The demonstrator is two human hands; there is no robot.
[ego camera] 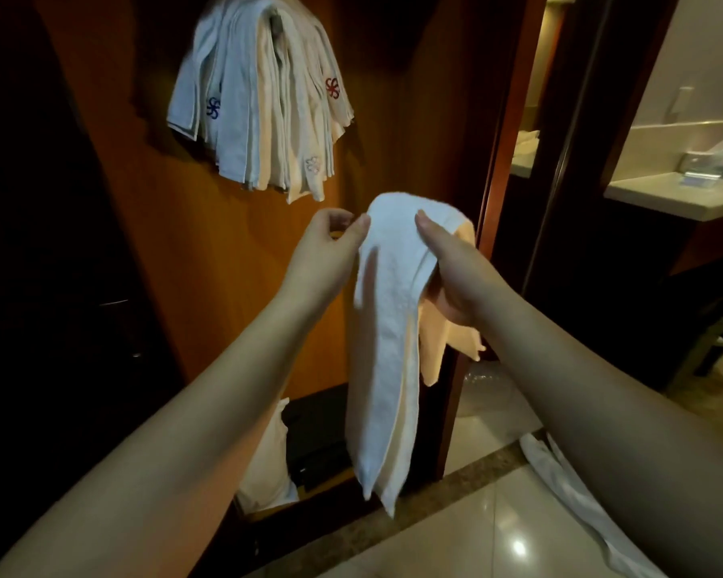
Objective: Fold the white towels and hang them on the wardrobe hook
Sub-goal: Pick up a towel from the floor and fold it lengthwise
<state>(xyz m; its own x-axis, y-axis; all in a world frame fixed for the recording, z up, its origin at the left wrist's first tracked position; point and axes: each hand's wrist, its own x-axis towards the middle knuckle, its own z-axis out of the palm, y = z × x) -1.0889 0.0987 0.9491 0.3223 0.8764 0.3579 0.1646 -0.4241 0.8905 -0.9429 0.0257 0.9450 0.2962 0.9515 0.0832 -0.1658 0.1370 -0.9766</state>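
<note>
A folded white towel (387, 327) hangs long and narrow in front of me, draped over my right hand (447, 264), whose thumb lies on top of its fold. My left hand (326, 248) pinches the towel's upper left edge between thumb and fingers. Above, several folded white towels (259, 102) with blue, red and pale embroidered marks hang in a bunch on the wooden wardrobe wall (176, 227); the hook itself is hidden under them.
A white bag or cloth (268, 460) sits low inside the wardrobe beside a dark box (314, 444). Another white cloth (568, 490) lies on the glossy tiled floor at right. A wooden door frame (506, 131) and a bathroom counter (677, 198) stand to the right.
</note>
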